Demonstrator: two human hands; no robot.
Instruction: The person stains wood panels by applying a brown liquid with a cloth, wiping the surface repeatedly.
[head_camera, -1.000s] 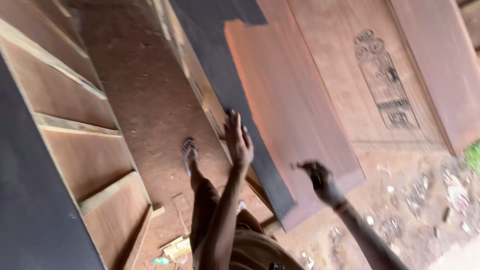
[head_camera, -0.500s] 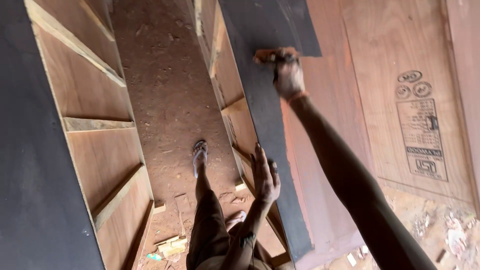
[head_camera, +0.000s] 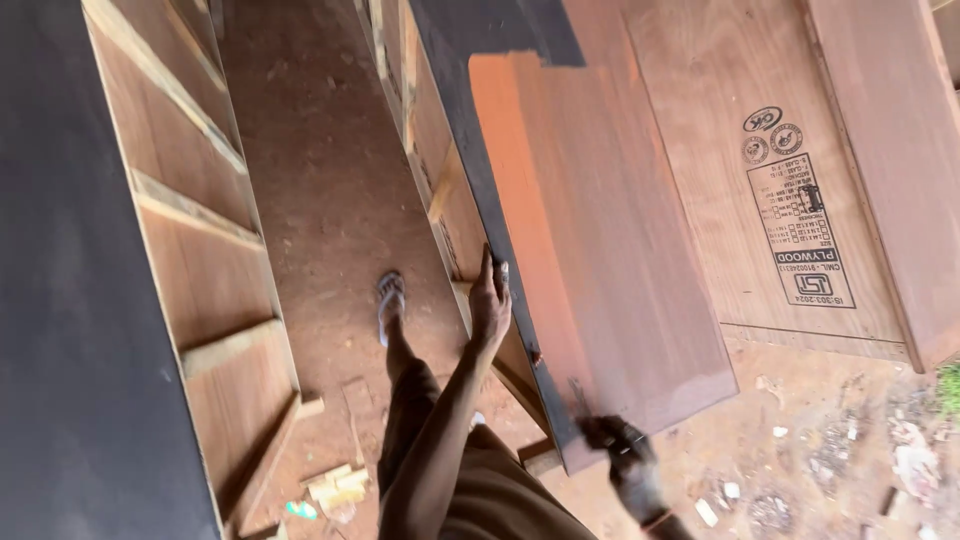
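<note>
A tall wooden panel (head_camera: 620, 260) stands on edge in front of me. Its face is stained reddish brown, with a dark band (head_camera: 480, 170) along the left side and top. My left hand (head_camera: 490, 300) grips the panel's left edge at mid height. My right hand (head_camera: 625, 455) is low at the panel's bottom left corner. It is closed on a small dark brush-like tool (head_camera: 580, 398) that touches the dark band; its exact kind is unclear.
A plywood sheet with a printed label (head_camera: 720, 200) leans behind the panel. A framed panel (head_camera: 200, 260) with a dark face (head_camera: 70, 350) stands at left. My sandalled foot (head_camera: 390, 300) is on the dirt floor (head_camera: 310, 150). Wood scraps (head_camera: 335, 490) and litter (head_camera: 850, 450) lie about.
My right hand swept from the panel's top down to its bottom left corner. My left hand stayed on the panel's edge, a little higher in view. The camera shifted.
</note>
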